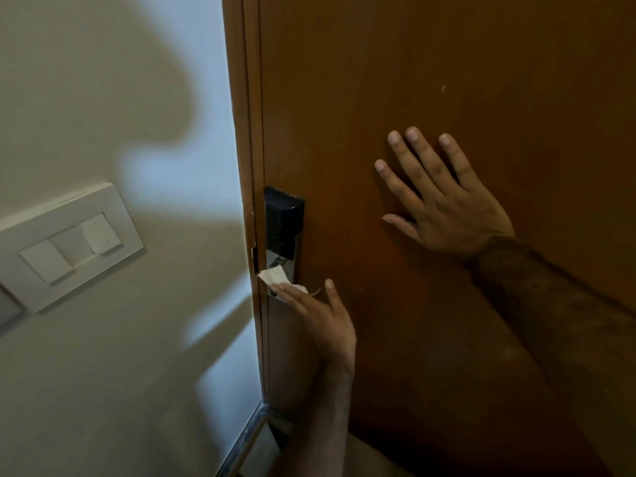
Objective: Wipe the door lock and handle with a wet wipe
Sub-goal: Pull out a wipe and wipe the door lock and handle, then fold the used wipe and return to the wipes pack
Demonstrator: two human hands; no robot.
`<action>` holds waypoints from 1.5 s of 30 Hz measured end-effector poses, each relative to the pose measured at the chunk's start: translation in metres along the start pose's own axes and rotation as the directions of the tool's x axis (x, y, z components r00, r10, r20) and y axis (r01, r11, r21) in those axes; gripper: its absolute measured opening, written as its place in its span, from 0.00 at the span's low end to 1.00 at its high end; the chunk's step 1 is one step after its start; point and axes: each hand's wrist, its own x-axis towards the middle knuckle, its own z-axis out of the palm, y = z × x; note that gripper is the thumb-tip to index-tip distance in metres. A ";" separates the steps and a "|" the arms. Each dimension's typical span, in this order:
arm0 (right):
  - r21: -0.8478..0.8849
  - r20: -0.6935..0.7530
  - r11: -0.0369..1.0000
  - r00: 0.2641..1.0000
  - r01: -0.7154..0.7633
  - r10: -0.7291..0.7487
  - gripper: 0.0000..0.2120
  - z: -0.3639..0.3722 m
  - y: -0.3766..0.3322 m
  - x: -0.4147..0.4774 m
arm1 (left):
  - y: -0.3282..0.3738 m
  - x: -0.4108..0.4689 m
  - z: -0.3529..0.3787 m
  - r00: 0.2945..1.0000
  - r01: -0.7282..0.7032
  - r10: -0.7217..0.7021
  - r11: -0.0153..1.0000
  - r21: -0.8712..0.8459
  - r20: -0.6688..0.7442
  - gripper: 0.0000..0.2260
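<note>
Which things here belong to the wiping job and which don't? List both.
Job: wet wipe, door lock, left hand pressing the wipe on the lock, right hand flat on the door.
Not job: switch plate, wall.

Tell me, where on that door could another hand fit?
Bare door lies above the right hand, and between it and the lock. It is crowded at the lock's lower end, where the left hand presses the wipe.

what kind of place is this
Likely a hotel room or flat entrance, indoors. A wooden door carries an electronic lock, and a white switch panel sits on the plain wall beside it.
</note>
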 end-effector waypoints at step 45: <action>-0.024 0.962 -0.712 0.176 -0.702 -0.207 0.11 -0.109 -0.215 -0.086 | -0.039 -0.014 -0.153 0.615 0.544 -0.163 0.796 -0.264 0.772 0.12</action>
